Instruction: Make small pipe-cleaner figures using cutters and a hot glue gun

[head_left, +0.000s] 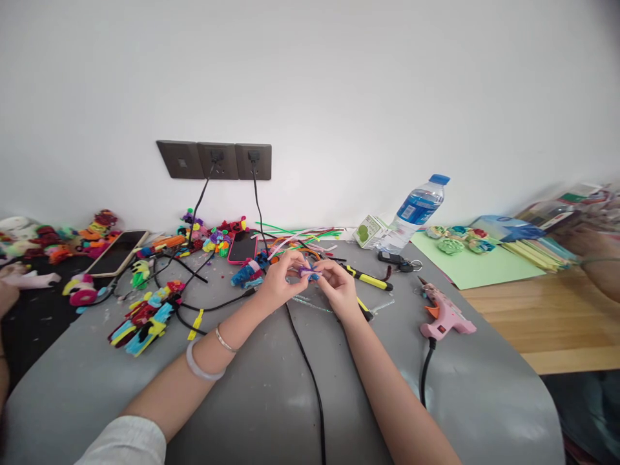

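Observation:
My left hand (283,281) and my right hand (336,284) meet above the middle of the grey table. Both pinch a small purple and blue fuzzy piece (306,272), seemingly pipe cleaner; its full shape is hidden by the fingers. Beyond the hands lie loose pipe cleaners (310,240) in pink, green, orange and white. Yellow-and-black pliers handles (372,278) stick out to the right of my right hand. A blue and pink fuzzy figure (248,274) rests just left of my left hand. Silvery tinsel strands (312,303) lie beneath the hands.
A pink glue gun (443,313) lies at right, its cord trailing forward. Behind it are car keys (398,261), a tilted water bottle (415,213) and a small carton (371,231). Black cables (310,368) cross the table. Fuzzy figures (148,316) and a phone (117,253) occupy the left; other people's hands show at both sides.

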Motion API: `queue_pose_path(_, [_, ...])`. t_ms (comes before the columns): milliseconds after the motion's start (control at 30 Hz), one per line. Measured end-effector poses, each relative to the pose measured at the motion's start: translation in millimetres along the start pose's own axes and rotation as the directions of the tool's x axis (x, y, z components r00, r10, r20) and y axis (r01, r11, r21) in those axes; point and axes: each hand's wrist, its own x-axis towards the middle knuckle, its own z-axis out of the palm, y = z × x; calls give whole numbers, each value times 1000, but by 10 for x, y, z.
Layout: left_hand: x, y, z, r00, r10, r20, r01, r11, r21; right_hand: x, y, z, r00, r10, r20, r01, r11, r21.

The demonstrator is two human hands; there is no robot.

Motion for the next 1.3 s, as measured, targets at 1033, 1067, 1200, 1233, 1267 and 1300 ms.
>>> queue_pose_path(1033, [105,-251,-119,921,-291,-258,199,923,-330,19,119,-39,1000,-13,2,14,985,-171])
queue_pose_path(1067, [103,-245,-120,924,-296,-243,209,921,-328,18,117,-35,1000,-13,8,15,984,-177])
queue_pose_path(1200, [100,-226,-126,932,-309,-187,250,926,-283,9,108,-19,1000,11,12,-9,986,-169])
queue_pose_path(1233, [102,-228,-126,932,-311,-185,255,927,-275,6,107,-16,1000,24,11,-22,988,-155])
queue_pose_path(1267, [104,-231,-125,932,-311,-186,256,928,-270,4,106,-14,999,40,13,-38,990,-139])
queue_pose_path(1300, [107,-237,-124,932,-309,-187,254,929,-268,2,104,-12,998,54,16,-52,991,-124])
